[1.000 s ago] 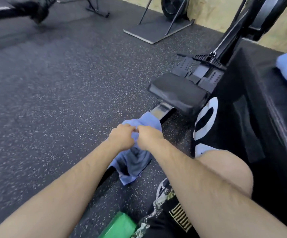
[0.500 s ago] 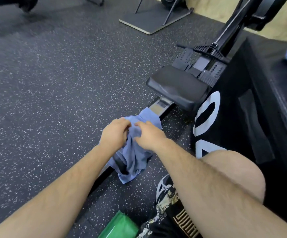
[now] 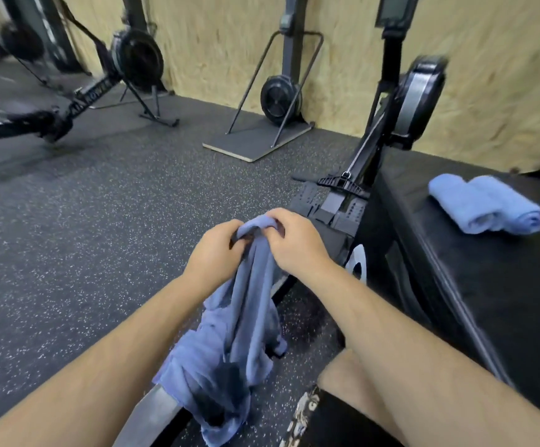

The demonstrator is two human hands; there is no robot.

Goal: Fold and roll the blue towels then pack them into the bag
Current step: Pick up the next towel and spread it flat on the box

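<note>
Left hand [image 3: 214,254] and right hand [image 3: 295,243] side by side, both pinching top edge of blue towel [image 3: 246,321]; rower [image 3: 91,91] lettering blurred, unreadable.

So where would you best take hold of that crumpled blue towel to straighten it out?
Along its top edge, from above, hands spread toward the corners. The blue towel hangs bunched from the left hand and right hand, which grip close together, so probably a wider hold lets it drop flat.
</note>
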